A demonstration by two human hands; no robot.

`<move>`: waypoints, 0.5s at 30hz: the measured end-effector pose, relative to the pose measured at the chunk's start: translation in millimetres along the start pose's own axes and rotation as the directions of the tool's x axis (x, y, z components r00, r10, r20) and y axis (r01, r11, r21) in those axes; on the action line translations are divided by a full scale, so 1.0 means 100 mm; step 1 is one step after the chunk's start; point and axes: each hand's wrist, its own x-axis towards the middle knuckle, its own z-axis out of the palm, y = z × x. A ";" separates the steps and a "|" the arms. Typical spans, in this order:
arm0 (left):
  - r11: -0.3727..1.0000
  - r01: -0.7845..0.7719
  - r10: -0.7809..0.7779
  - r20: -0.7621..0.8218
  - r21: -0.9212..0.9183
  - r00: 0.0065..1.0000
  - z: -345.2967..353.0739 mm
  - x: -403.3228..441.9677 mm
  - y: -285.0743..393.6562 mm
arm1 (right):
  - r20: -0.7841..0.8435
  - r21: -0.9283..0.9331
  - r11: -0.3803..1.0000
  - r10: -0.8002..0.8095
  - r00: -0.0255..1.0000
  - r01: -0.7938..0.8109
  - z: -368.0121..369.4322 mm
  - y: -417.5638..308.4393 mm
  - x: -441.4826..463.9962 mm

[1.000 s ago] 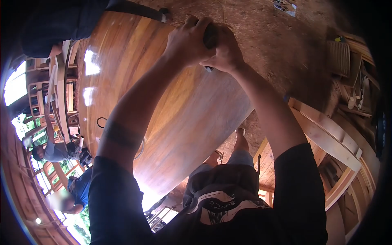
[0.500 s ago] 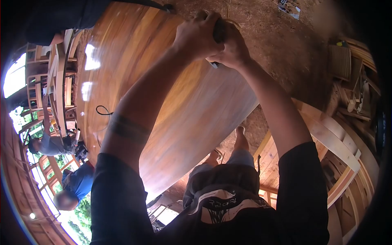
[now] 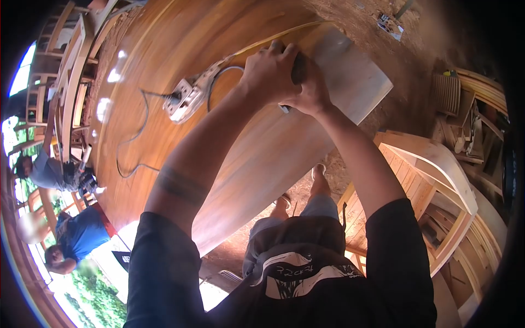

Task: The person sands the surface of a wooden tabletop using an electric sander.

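The large, flat, shiny brown wooden tabletop (image 3: 268, 147) fills the middle. Most of it is warm orange-brown with streaks, and white light shines off its left side. Near its right end, the wood looks paler and greyer.

Next in size is the pale wooden frame with curved sides (image 3: 432, 164). It stands past the near edge of the tabletop, to the right of the person's legs, apart from it. Beyond the left end are two other people: a person in a blue shirt (image 3: 85, 232) and a person in a grey shirt (image 3: 48, 169).

A long white power strip (image 3: 188, 101) lies on the tabletop, left of the hands. A thin dark cord (image 3: 143, 120) bends out from it and goes behind the left arm. A yellow cord (image 3: 273, 38) runs toward the far right corner.

The left hand (image 3: 269, 71) and the right hand (image 3: 311, 93) are close together over the right part of the tabletop. Both are curled tightly around a small, dark, rounded tool (image 3: 299, 68), which sits between them. They hide its bottom, so I cannot tell if it touches the wood.
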 end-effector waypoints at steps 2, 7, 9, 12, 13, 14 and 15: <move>1.000 0.027 -0.027 0.007 0.000 1.000 -0.06 -0.34 -0.10 | 0.017 0.000 0.999 -0.037 0.999 0.037 0.24 -0.18 -0.12; 0.999 0.046 -0.046 -0.074 -0.003 0.996 -0.06 -1.25 -0.45 | 0.045 -0.066 0.995 -0.073 0.996 0.076 0.84 -0.72 -0.56; 0.999 0.049 -0.050 -0.120 -0.007 0.992 -0.06 -1.60 -0.59 | 0.059 0.033 0.995 -0.094 0.994 0.093 1.06 -0.95 -0.69; 0.997 0.076 -0.079 -0.156 -0.022 0.985 -0.11 -2.16 -0.78 | 0.054 0.036 0.992 -0.119 0.991 0.118 1.40 -1.33 -0.97; 0.994 0.103 -0.107 -0.137 -0.031 0.985 -0.15 -2.36 -0.82 | 0.043 0.012 0.991 -0.130 0.991 0.130 1.51 -1.44 -1.04; 0.991 0.130 -0.133 -0.118 -0.039 0.984 -0.20 -2.54 -0.86 | 0.094 0.090 0.989 -0.129 0.987 0.121 1.63 -1.55 -1.08; 0.986 0.158 -0.162 -0.097 -0.052 0.982 -0.25 -2.72 -0.91 | 0.145 0.166 0.980 -0.131 0.981 0.106 1.74 -1.68 -1.11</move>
